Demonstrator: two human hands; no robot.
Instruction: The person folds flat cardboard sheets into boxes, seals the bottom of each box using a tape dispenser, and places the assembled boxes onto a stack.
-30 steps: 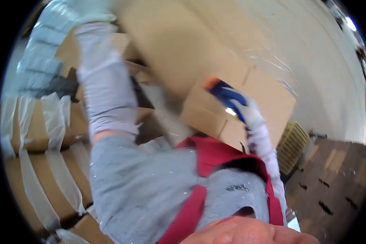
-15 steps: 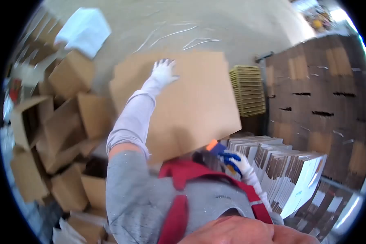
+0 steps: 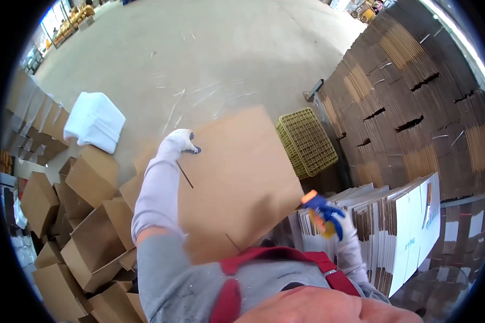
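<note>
A large flat brown cardboard carton [image 3: 237, 172], with dark slits in it, lies in front of my body. My left hand [image 3: 183, 141], in a white glove with blue fingertips, is at its far left edge. The fingers are bent over that edge and the blue tips rest on the upper face. To the right of the carton, my right hand [image 3: 339, 222], gloved in white and blue, is closed around a blue-and-orange hand tool that looks like a tape dispenser [image 3: 313, 201]. It is held above the stacked sheets, apart from the carton.
Opened brown boxes [image 3: 94, 242] crowd the left side, with a white plastic container [image 3: 96, 123] beyond them. A yellow-green crate [image 3: 310, 142] stands right of the carton. White-faced cardboard sheets [image 3: 409, 231] and a tall stack of flattened cartons [image 3: 409, 102] fill the right.
My view has tilted up, showing more floor. My left hand has gone from lying spread on the carton to bending over its edge, and the carton has turned. My right hand has lifted the tool.
</note>
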